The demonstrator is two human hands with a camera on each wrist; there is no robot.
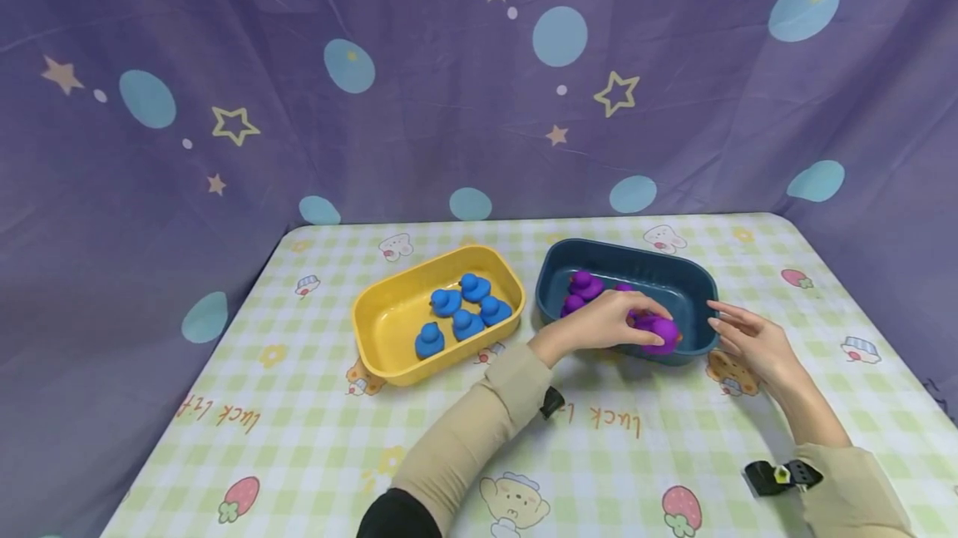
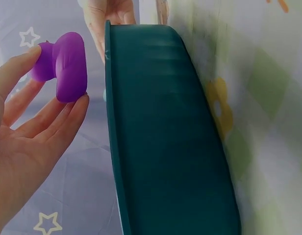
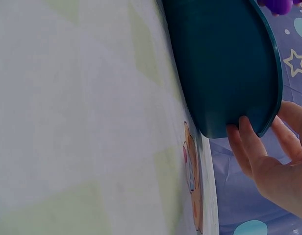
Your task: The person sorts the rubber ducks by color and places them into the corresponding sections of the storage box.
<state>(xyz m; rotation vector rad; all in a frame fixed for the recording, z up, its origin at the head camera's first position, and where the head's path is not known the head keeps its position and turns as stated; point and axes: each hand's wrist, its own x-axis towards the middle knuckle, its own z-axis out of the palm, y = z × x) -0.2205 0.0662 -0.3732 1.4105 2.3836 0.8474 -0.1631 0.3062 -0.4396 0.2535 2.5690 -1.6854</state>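
Observation:
My left hand (image 1: 617, 322) pinches a purple toy duck (image 1: 660, 335) between thumb and fingers, above the front rim of the dark teal tub (image 1: 692, 288). In the left wrist view this purple duck (image 2: 71, 68) is held apart from the tub wall (image 2: 151, 127). Several other purple ducks (image 1: 586, 285) sit at the tub's left end, partly hidden by my left hand. My right hand (image 1: 759, 347) rests its fingertips against the tub's right end. Seen from the right wrist, fairly straight fingers (image 3: 251, 142) touch the outer wall near the corner.
Left of the teal tub stands a yellow tub (image 1: 382, 318) with several blue ducks (image 1: 467, 324) inside. Both tubs stand on a table with a checked, cartoon-printed cloth (image 1: 314, 438). A purple curtain (image 1: 419, 130) with stars hangs behind.

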